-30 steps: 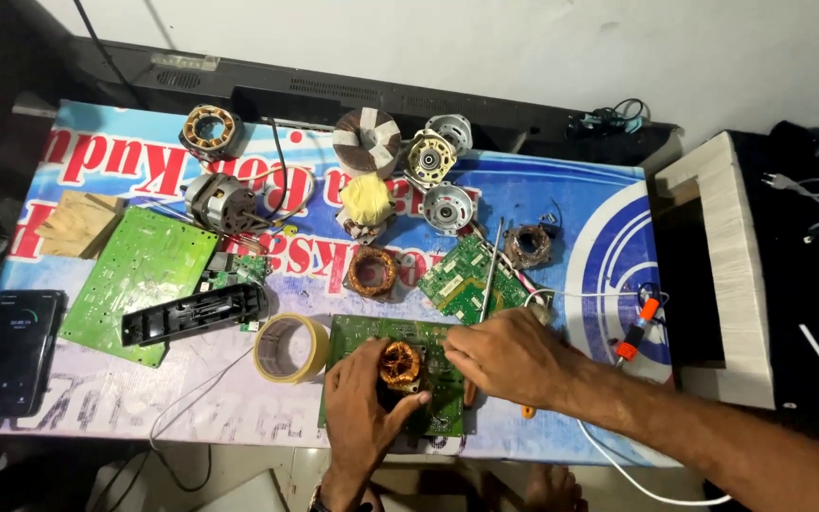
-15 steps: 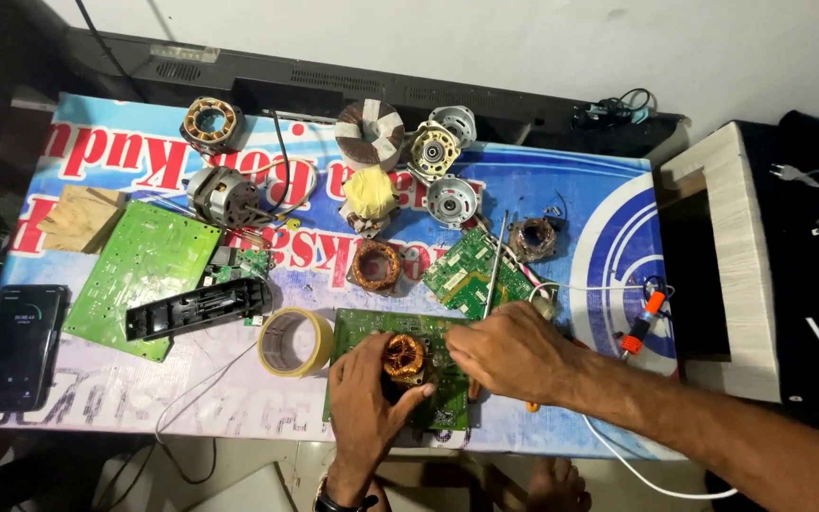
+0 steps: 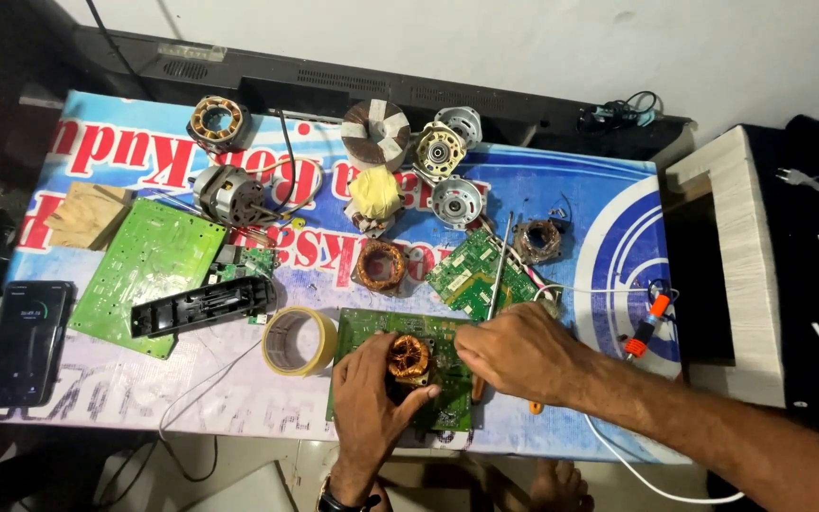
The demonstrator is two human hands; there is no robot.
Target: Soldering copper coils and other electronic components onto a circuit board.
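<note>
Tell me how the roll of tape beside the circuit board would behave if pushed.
The roll of tape lies flat on its side, so it would probably slide, not roll. It looks hollow and thin-walled, so likely light. Stood on edge, it could roll off the table.

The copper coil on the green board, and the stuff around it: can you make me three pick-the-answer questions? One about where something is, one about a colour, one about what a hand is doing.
1. Where is the roll of tape?
A. Just left of the board under the hands
B. On the phone
C. On the white shelf

2. What colour is the wrapped part of the motor piece in the middle of the table?
A. Purple
B. Yellow
C. Black

3. What is the left hand doing?
A. Lying flat on the phone
B. Holding the tape
C. Touching the copper coil

Answers: 1 A, the tape lies beside the circuit board. 2 B, its wrapping is yellow. 3 C, thumb and fingers sit around the coil.
</note>
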